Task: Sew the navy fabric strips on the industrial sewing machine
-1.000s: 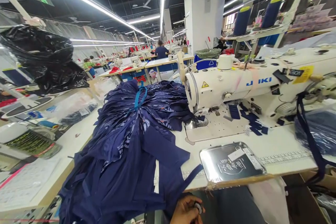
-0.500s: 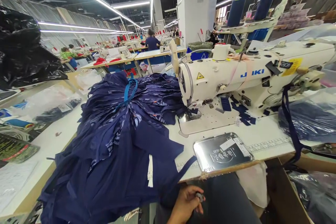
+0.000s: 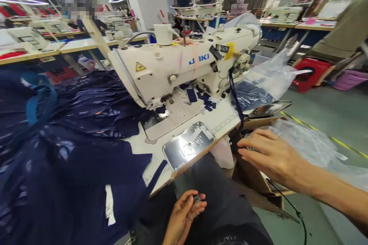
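Note:
Over my lap, my left hand (image 3: pixel 184 210) is closed with its fingertips on a small round metal bobbin case (image 3: pixel 197 198), partly covered by the fingers. My right hand (image 3: pixel 270 157) stretches out above a cardboard box (image 3: pixel 250 183) right of the table, its fingers extended; what lies beneath the fingertips is hard to make out. A white sewing machine (image 3: pixel 163 69) stands on the table. A shiny metal tray (image 3: pixel 188 143) lies at the table's front edge. Dark blue garments (image 3: pixel 71 168) with a blue tie band (image 3: pixel 41 103) are heaped on the left.
Small dark fabric pieces (image 3: pixel 207 101) lie on the machine bed. A clear plastic bag (image 3: pixel 258 84) with dark fabric sits at the table's right end. Behind it are a red stool (image 3: pixel 312 72) and part of a seated person (image 3: pixel 342 30). A dark strap (image 3: pixel 235 95) hangs from the machine.
The view has swung right, so the machine and garments sit further left. My right hand has come into view over the box. My left hand still holds the bobbin case, palm turned more upward.

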Motion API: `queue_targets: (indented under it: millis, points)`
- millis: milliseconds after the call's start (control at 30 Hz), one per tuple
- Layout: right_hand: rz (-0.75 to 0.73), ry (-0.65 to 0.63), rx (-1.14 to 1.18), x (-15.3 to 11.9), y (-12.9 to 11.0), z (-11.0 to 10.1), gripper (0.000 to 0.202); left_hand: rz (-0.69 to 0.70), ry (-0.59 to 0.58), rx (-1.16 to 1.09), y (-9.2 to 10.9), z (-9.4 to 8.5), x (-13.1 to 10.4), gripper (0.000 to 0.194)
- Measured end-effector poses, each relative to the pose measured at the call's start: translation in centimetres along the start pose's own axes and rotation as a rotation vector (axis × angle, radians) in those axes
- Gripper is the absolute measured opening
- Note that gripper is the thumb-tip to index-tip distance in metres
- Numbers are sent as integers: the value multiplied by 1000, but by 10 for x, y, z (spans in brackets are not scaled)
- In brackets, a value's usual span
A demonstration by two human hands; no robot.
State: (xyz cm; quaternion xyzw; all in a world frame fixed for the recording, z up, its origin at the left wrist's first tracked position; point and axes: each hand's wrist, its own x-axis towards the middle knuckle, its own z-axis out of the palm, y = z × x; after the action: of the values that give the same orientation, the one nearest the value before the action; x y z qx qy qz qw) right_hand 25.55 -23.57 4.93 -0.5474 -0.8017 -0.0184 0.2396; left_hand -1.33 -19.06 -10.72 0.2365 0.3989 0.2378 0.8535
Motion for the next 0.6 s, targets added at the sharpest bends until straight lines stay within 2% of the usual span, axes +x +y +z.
queue_targets:
  millis: [67,133,200,300,333,367,400,467,533,600]
  points:
    - [64,35,149,2,-13,15,12,29,9,35,3,0,0,33]
    - [144,15,418,-5,-28,43,12,154,41,137,5,-1,-1,32]
    - [419,-27,779,-14,-46,83,22,393,99,332,4,-1,-3,29]
    - [981,-156,1538,-22,-70,149,41,814,137,785,-1,-2,-8,19]
    - [1120,-203,1778,-24,-77,169,42,930,122,940,-3,-2,-9,19]
    - [1195,-218,1958,-26,-83,186,41,1027,103,1074,-5,-3,-9,22]
    - [1226,-226,2075,-28,-87,200,40,1106,91,1175,-7,-4,-9,24]
    - [1205,-221,2170,-31,-93,219,35,1194,105,1269,-11,-8,-9,25]
    - [1173,-216,2169,-35,-94,227,32,1211,137,1233,-15,-11,-8,22]
    - [1159,-247,2140,-38,-92,227,33,1197,174,1095,-18,-13,-6,20]
